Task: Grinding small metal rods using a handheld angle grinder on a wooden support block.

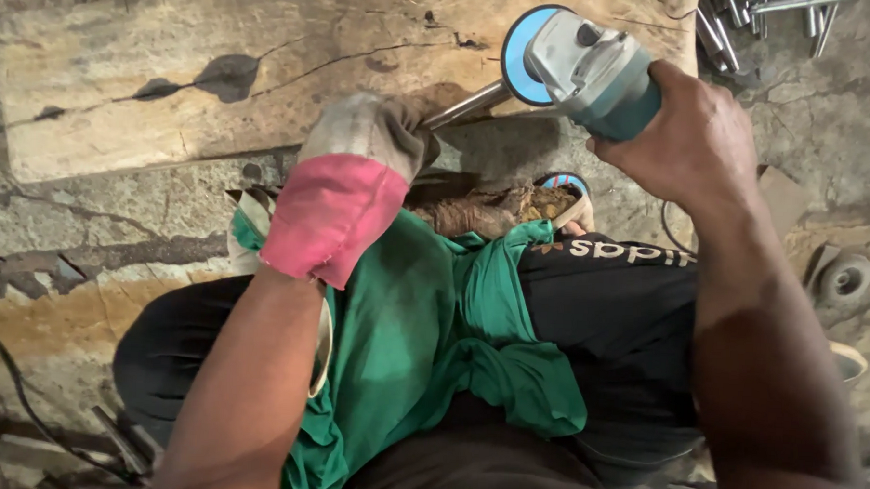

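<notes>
A: What does the right hand (694, 138) hold?

B: Its fingers are clenched round the teal body of an angle grinder (581, 66), whose blue disc faces the wooden beam (268, 55) lying across the concrete floor (89, 223).

A: And the left hand (366, 141)?

B: It wears a grey glove with a pink cuff. Its fingers are closed on a thin metal rod (467, 105), which runs up from the glove to the grinder's disc and meets it just in front of the beam.

A: Anything else nearby?

B: A green cloth (423, 321) drapes over the person's lap, and a heap of metal rods (751, 19) lies at the top right, well apart from the hands.
</notes>
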